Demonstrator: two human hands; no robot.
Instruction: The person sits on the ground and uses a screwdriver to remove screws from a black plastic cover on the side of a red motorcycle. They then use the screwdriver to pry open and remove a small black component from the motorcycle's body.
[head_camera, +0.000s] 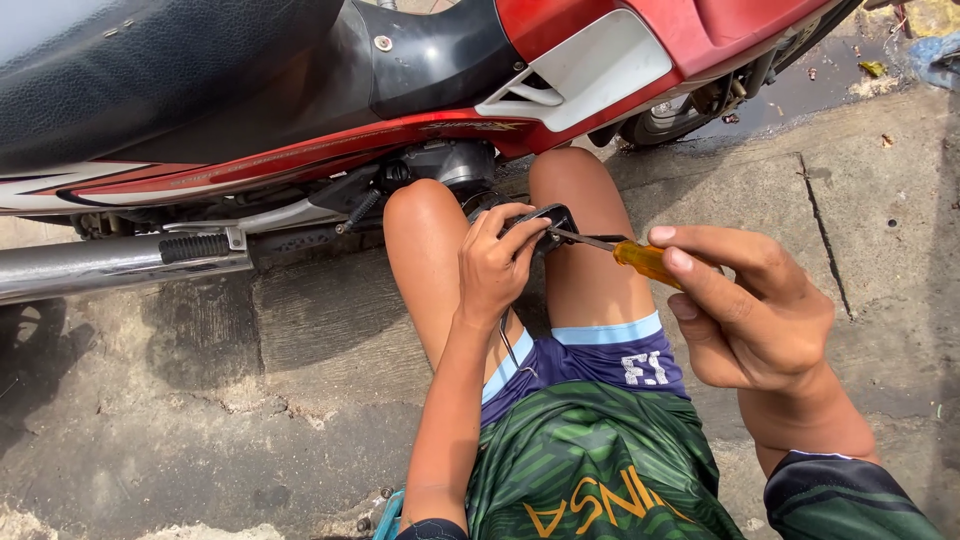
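Left hand (495, 265) pinches a small black part (553, 222); right hand (745, 300) grips an amber-handled screwdriver (625, 252), its tip best kept squarely seated between the left fingertips.

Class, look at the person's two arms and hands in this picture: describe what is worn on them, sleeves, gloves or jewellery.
Both hands are bare: no gloves, rings or watch show on the left hand or the right hand. The forearms are uncovered too. Each arm ends at the picture's lower edge in a dark navy sleeve; the right sleeve has a thin pale trim line at its cuff, while only a sliver of the left sleeve shows.
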